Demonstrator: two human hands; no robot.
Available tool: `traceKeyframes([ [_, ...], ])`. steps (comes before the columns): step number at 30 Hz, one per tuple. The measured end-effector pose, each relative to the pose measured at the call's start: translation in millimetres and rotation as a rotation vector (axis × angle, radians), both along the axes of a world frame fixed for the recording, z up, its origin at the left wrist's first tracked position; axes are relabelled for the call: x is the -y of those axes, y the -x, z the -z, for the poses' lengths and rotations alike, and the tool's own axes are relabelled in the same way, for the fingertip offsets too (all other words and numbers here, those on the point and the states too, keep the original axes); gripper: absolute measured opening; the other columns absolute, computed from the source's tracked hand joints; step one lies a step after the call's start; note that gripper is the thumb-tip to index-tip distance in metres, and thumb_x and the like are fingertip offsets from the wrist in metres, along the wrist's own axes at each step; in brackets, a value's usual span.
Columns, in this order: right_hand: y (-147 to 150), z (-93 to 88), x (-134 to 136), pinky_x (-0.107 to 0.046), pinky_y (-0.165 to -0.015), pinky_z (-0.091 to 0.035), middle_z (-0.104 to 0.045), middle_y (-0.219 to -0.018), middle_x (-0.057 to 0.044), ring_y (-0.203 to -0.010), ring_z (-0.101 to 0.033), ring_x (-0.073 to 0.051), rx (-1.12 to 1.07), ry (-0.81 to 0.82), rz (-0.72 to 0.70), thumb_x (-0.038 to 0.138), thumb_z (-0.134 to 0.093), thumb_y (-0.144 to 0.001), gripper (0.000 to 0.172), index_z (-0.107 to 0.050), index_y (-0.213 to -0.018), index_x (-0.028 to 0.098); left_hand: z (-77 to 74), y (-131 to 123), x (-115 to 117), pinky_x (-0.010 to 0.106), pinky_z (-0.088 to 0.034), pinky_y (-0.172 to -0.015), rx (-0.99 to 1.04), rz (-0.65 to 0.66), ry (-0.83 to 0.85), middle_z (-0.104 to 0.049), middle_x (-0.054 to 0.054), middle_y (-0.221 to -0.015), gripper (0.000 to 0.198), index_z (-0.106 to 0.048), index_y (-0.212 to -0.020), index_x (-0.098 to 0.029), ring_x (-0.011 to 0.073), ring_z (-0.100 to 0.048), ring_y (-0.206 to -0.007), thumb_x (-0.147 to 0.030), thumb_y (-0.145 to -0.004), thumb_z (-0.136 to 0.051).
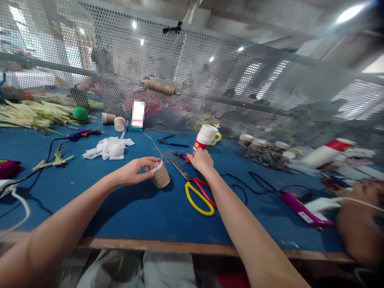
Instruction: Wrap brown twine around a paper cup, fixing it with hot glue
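My left hand (138, 171) pinches the rim of a small cup wrapped in brown twine (161, 176), tilted just above the blue table. A thin strand of twine runs up from the cup toward the back. My right hand (202, 161) is closed around a blue glue gun with an orange trigger (181, 155); its handle is hidden under my fingers. Just behind that hand stands a stack of white cups (207, 134) with a red band and a yellow handle. Scissors with one red and one yellow loop (196, 192) lie between my forearms, blades pointing away.
Behind the table rises a perforated metal screen (192, 60) with a twine spool (160, 87) on it. A phone (138, 114), pliers (172, 142), white cloth (109, 148) and a second glue gun (84, 134) lie leftward. At right are a purple power strip (306, 210) and another person's hand (364, 196).
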State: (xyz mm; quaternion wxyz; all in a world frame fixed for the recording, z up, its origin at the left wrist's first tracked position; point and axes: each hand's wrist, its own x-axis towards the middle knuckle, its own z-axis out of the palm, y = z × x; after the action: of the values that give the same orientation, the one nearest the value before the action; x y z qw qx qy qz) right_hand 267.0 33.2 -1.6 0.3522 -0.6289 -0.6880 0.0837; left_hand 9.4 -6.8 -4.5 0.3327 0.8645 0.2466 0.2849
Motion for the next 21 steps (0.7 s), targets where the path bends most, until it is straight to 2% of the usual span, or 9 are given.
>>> traceKeyframes([
  [2,18.6,-10.6,7.4,-0.025,-0.056,-0.039,-0.057,-0.063,-0.006,-0.063,-0.054,-0.014,-0.001,0.006,0.002,0.037,-0.053,-0.071,0.023,-0.053,-0.062,0.016,-0.1,-0.6,1.0,0.034,-0.034,-0.093,0.003,0.008,-0.013,-0.049,0.014,-0.12,0.017,-0.047,-0.065,-0.015,0.0187,-0.041,-0.116,-0.024,-0.079,-0.043],
  [3,29.6,-15.9,12.2,-0.024,-0.058,-0.04,-0.059,-0.066,-0.005,-0.064,-0.054,-0.014,-0.007,0.026,-0.053,0.041,-0.049,-0.073,0.026,-0.056,-0.065,0.017,0.0,-0.9,1.4,0.033,-0.033,-0.093,0.006,0.011,-0.02,-0.048,0.013,-0.12,0.017,-0.047,-0.065,-0.015,0.0189,-0.041,-0.116,-0.024,-0.079,-0.043],
  [5,52.3,-25.3,22.8,-0.024,-0.062,-0.041,-0.062,-0.074,-0.004,-0.07,-0.055,-0.013,-0.054,0.115,-0.325,0.043,-0.041,-0.078,0.032,-0.06,-0.073,0.018,0.9,-1.4,1.7,0.031,-0.034,-0.092,0.003,0.01,-0.043,-0.048,0.012,-0.119,0.018,-0.047,-0.066,-0.015,0.0194,-0.041,-0.115,-0.026,-0.079,-0.043],
  [7,72.5,-31.8,32.5,-0.024,-0.064,-0.04,-0.063,-0.077,-0.004,-0.073,-0.056,-0.013,-0.009,0.151,-0.432,0.042,-0.043,-0.077,0.032,-0.061,-0.067,0.017,2.4,-1.7,1.5,0.029,-0.037,-0.087,-0.025,-0.001,-0.076,-0.052,0.011,-0.111,0.019,-0.048,-0.066,-0.015,0.0188,-0.046,-0.108,-0.027,-0.079,-0.043],
  [10,91.9,-34.4,40.8,-0.025,-0.064,-0.04,-0.063,-0.081,-0.007,-0.076,-0.057,-0.016,0.065,0.216,-0.413,0.039,-0.05,-0.073,0.032,-0.056,-0.052,0.016,4.4,-1.9,0.7,0.027,-0.041,-0.077,-0.059,-0.024,-0.112,-0.057,0.007,-0.09,0.02,-0.048,-0.066,-0.015,0.0156,-0.052,-0.087,-0.029,-0.079,-0.042],
  [12,96.4,-32.6,42.4,-0.024,-0.065,-0.041,-0.062,-0.092,-0.008,-0.08,-0.057,-0.016,-0.029,0.259,-0.407,0.033,-0.052,-0.071,0.025,-0.056,-0.053,0.015,4.9,-1.6,0.0,0.027,-0.042,-0.075,-0.053,-0.03,-0.109,-0.057,0.006,-0.085,0.02,-0.049,-0.067,-0.015,0.0148,-0.052,-0.081,-0.029,-0.079,-0.043],
  [15,93.2,-29.5,43.0,-0.025,-0.071,-0.041,-0.059,-0.102,-0.009,-0.088,-0.056,-0.016,-0.3,0.263,-0.384,0.028,-0.054,-0.069,0.015,-0.056,-0.061,0.015,3.7,-0.5,-1.0,0.029,-0.04,-0.081,-0.016,-0.029,-0.052,-0.057,0.007,-0.098,0.019,-0.05,-0.068,-0.014,0.0169,-0.052,-0.091,-0.03,-0.078,-0.045],
  [18,83.6,-29.6,46.6,-0.027,-0.077,-0.04,-0.059,-0.099,-0.01,-0.089,-0.055,-0.015,-0.525,0.242,-0.345,0.031,-0.057,-0.066,0.017,-0.055,-0.065,0.014,0.6,1.0,-1.2,0.03,-0.035,-0.09,0.07,0.012,0.08,-0.049,0.009,-0.12,0.018,-0.049,-0.07,-0.014,0.0188,-0.046,-0.108,-0.03,-0.079,-0.045],
  [21,74.4,-30.3,53.4,-0.028,-0.078,-0.041,-0.059,-0.1,-0.01,-0.084,-0.056,-0.013,-0.669,0.219,-0.315,0.031,-0.061,-0.062,0.019,-0.054,-0.065,0.014,-2.2,1.3,0.4,0.029,-0.035,-0.091,0.159,0.064,0.223,-0.044,0.009,-0.126,0.018,-0.048,-0.071,-0.014,0.0181,-0.045,-0.111,-0.03,-0.079,-0.045],
])
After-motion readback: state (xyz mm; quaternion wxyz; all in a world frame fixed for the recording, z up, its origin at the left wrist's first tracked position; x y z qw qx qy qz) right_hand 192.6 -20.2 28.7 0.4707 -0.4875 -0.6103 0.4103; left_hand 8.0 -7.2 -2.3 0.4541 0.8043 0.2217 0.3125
